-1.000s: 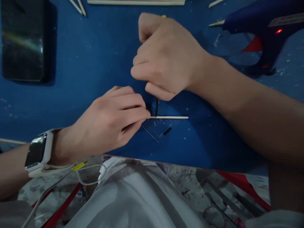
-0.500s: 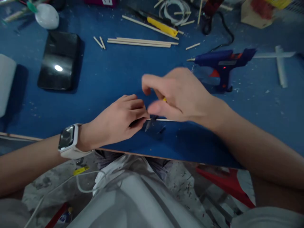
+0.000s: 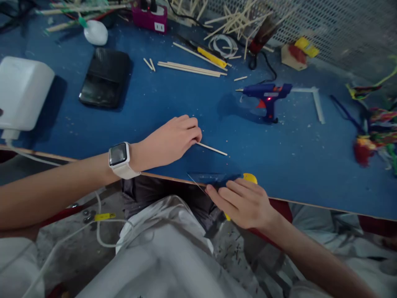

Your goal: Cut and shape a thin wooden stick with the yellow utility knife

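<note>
My left hand (image 3: 178, 138), with a watch on its wrist, is closed on one end of a thin wooden stick (image 3: 212, 148) that slants over the blue table. Nearer the front edge, my right hand (image 3: 240, 200) is wrapped round a yellow-handled tool (image 3: 249, 178). A thin blade or pointed piece sticks out from it toward the left. Most of the handle is hidden by my fingers. A small, clear ruler-like piece (image 3: 211, 176) shows at the table edge beside my right hand.
A blue glue gun (image 3: 266, 92) with a red light lies at the back right. Several sticks (image 3: 192, 69) and a yellow cutter (image 3: 212, 57) lie behind my hands. At the left are a black box (image 3: 106, 78) and a white device (image 3: 26, 93).
My right hand has moved away from my left hand, toward the table's front edge. The stick's free end is now uncovered. The view has shifted, showing more of the table's back.
</note>
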`<state>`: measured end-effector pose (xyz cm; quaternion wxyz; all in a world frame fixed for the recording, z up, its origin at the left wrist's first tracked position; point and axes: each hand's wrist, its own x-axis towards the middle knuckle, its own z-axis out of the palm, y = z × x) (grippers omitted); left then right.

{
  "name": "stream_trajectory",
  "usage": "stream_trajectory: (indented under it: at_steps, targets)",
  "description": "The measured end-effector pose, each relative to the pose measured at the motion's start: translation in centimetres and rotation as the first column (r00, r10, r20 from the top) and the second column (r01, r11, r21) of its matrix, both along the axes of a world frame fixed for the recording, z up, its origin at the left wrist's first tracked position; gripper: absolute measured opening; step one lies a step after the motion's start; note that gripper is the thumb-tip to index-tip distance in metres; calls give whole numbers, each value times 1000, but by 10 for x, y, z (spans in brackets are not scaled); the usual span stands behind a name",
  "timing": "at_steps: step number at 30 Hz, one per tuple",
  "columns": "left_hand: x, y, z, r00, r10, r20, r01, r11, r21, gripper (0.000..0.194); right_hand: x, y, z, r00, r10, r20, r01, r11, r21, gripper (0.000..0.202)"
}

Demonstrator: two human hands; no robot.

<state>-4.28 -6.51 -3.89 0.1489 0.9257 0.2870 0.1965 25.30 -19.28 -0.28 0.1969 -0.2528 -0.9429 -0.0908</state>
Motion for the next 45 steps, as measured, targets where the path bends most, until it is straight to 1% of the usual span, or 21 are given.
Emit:
stream_trajectory:
  at_steps: [2, 3, 4, 6, 7, 10, 11, 12, 15, 17, 19, 21, 23, 27, 29, 31, 33, 35, 37, 40, 45]
  targets:
    - [2, -1, -2, 1000, 16, -23, -16, 1000, 25, 40, 8, 1, 10, 998, 31, -58, -29, 999, 42, 21]
    - [2, -2, -2, 999, 29, -34, -28, 999, 39, 40, 15, 5, 16, 995, 19, -93, -14, 998, 62, 19]
    - [2, -3, -1, 998, 45, -43, -43, 998, 51, 39, 21, 13, 21, 991, -8, -136, 20, 996, 87, 22]
    - [-4, -2, 3, 996, 73, -57, -68, 995, 72, 40, 33, 38, 28, 965, -119, -234, 150, 981, 119, 33]
    - [-8, 1, 6, 994, 82, -66, -77, 994, 77, 41, 36, 56, 27, 951, -166, -261, 203, 972, 121, 30]
    - [-27, 19, 21, 992, 67, -108, -59, 995, 74, 39, 32, 117, 12, 912, -251, -325, 286, 956, 64, 13]
    - [-33, 28, 27, 991, 50, -125, -42, 997, 63, 36, 27, 136, 5, 910, -282, -305, 298, 954, 7, 11]
    - [-38, 39, 33, 991, -2, -135, 5, 1000, 22, 32, 21, 153, -2, 912, -323, -252, 306, 946, -107, 15]
    - [-43, 71, 50, 989, -102, -108, 89, 989, -117, 26, 6, 181, -10, 930, -307, -203, 265, 941, -209, 26]
    - [-38, 89, 57, 987, -140, -77, 125, 976, -178, 28, 4, 183, -5, 936, -268, -227, 214, 948, -235, 26]
    - [-28, 101, 59, 985, -167, -43, 151, 956, -250, 28, 8, 178, 3, 924, -256, -285, 190, 952, -241, 23]
    - [-18, 108, 58, 983, -183, -22, 168, 936, -309, 27, 14, 172, 7, 931, -229, -286, 158, 955, -251, 26]
    - [-11, 111, 54, 979, -203, -16, 185, 918, -352, 26, 20, 167, 6, 950, -201, -237, 133, 952, -276, 28]
    - [-7, 104, 45, 980, -200, 23, 189, 876, -443, 27, 24, 159, 2, 970, -161, -184, 100, 947, -305, 23]
    - [-8, 98, 43, 982, -179, 55, 183, 860, -476, 26, 24, 157, 3, 977, -126, -170, 72, 952, -297, 26]
    - [-9, 93, 42, 980, -178, 89, 198, 846, -495, 25, 24, 157, 6, 994, -45, -103, 16, 964, -266, 27]
    - [-10, 90, 42, 975, -189, 113, 220, 834, -507, 25, 26, 160, 9, 998, 27, -51, -38, 972, -232, 20]
    - [-10, 88, 43, 972, -202, 120, 235, 825, -513, 26, 27, 163, 11, 997, 76, -16, -78, 979, -188, 22]
    - [-10, 87, 42, 968, -219, 119, 249, 823, -510, 26, 28, 164, 12, 997, 82, 0, -81, 987, -142, 26]
    - [-9, 84, 42, 964, -241, 110, 263, 833, -486, 28, 27, 163, 12, 998, 61, 7, -60, 993, -106, 25]
    - [-10, 81, 43, 966, -247, 75, 254, 856, -451, 28, 24, 158, 10, 999, 7, 41, 2, 978, -210, 29]
